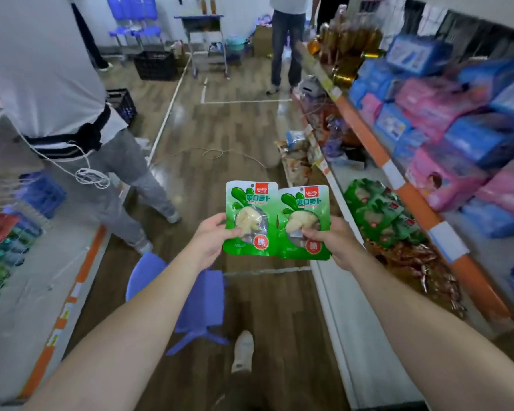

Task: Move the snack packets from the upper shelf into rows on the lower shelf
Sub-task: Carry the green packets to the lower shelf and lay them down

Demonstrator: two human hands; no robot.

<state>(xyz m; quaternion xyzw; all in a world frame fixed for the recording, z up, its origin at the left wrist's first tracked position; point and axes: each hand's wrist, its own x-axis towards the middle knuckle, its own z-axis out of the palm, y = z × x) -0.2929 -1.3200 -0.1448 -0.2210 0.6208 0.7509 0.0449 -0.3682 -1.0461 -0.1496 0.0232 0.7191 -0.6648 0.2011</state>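
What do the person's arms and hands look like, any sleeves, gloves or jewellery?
Left forearm and right forearm are bare to the frame's edge, no sleeves showing. Left hand and right hand wear no gloves; no watch, bracelet or ring is visible.

— What do we wear on our arms?
— Our forearms [125, 330] are bare, all the way to our left hand [211, 238] and right hand [331, 241].
— And lower down?
— We wear a white shoe [243, 350] and a dark trouser leg [238, 393].

Shop aisle, stocked goods shelves [413, 203]
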